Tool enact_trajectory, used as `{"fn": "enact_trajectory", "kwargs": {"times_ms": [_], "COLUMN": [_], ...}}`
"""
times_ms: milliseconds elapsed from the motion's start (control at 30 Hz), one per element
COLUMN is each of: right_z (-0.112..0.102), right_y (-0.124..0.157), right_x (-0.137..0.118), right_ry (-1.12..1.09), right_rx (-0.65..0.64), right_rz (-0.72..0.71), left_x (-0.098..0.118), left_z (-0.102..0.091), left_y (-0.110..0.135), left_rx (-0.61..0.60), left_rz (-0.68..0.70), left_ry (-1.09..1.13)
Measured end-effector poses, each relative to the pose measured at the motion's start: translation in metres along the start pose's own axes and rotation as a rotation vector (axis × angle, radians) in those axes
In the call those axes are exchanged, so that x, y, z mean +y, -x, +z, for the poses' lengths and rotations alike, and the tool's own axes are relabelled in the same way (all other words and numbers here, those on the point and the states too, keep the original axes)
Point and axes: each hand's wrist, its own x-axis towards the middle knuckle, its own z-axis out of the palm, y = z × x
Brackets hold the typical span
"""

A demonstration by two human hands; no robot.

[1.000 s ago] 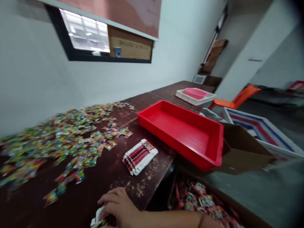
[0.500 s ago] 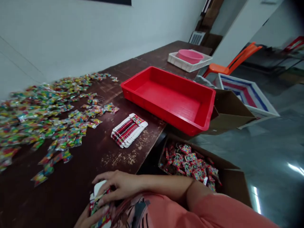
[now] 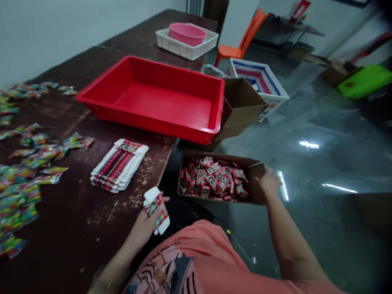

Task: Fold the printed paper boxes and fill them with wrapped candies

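My left hand (image 3: 147,220) is closed around small flat printed cartons (image 3: 157,210) with white end flaps, just off the table's front edge. My right hand (image 3: 270,182) is at the right end of an open cardboard box (image 3: 257,179), its thumb on the near side of the wall and its slightly blurred fingers over the edge. Inside the box lie many small red patterned packets (image 3: 214,175). A fanned stack of flat red-and-white cartons (image 3: 119,165) rests on the dark table (image 3: 67,228).
Small clear bags of colourful sweets (image 3: 27,179) spread over the table's left. A big red tray (image 3: 159,102) overhangs the table edge. Beyond it are a pink basin (image 3: 186,34) in a white crate (image 3: 183,51), an orange chair (image 3: 232,51), another cardboard box (image 3: 245,98) and a striped-lined crate (image 3: 257,79).
My view has swung right. My right hand has left the printed cartons and reached out to the box's right end. My left hand keeps the cartons, now near the table edge.
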Motion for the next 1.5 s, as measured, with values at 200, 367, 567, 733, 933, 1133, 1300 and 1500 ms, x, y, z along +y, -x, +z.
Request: {"fn": "enact_trajectory", "kwargs": {"times_ms": [200,367,567,733,933,1133,1300,1500], "right_z": [0.067,0.088,0.062,0.057,0.087,0.062,0.062,0.071], "right_y": [-0.007,-0.027,-0.086,-0.147,-0.128,-0.056,-0.006,0.029], "right_x": [0.064,0.106,0.172,0.17,0.134,0.146,0.083,-0.025], "right_ry": [0.077,0.099,0.085,0.066,-0.035,-0.136,-0.224,-0.297], "right_rx": [-0.149,-0.137,-0.147,-0.019,0.106,0.329,0.264,0.132], "right_rz": [0.158,0.248,0.353,0.392,0.233,0.127,-0.186,-0.519], "left_x": [0.003,0.012,0.023,0.039,0.045,0.044,0.031,0.012], "left_z": [0.053,0.086,0.166,0.13,0.093,0.073,0.038,0.016], "left_y": [-0.103,-0.136,-0.118,-0.087,-0.069,-0.054,-0.058,-0.045], "left_rx": [-0.085,-0.124,-0.29,-0.242,-0.097,-0.115,-0.021,-0.049], "left_rz": [-0.121,-0.159,-0.141,-0.051,-0.025,0.08,0.238,0.328], "left_ry": [-0.04,-0.055,-0.101,-0.239,-0.225,-0.37,-0.556,-0.589]}}
